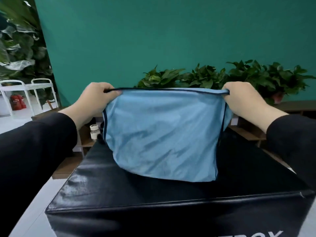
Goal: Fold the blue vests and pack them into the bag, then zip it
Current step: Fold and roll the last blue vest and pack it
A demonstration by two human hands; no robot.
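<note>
A glossy black padded box (153,194) serves as my counter, its lettering cut off below. Above it, my left hand (95,98) and right hand (242,98) pinch the dark-trimmed top edge of a light blue mesh vest (160,134), hem brushing the box. It looks light, limp, best held at corners. Fingers (109,91) partly hidden; no bag visible.

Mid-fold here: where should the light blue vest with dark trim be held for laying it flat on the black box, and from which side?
Keep to the two top corners of the light blue vest, on its dark-trimmed upper edge, where the left hand and right hand pinch it from the outer sides. That edge is taut, so the cloth hangs flat, its lower hem over the black padded box.
</note>
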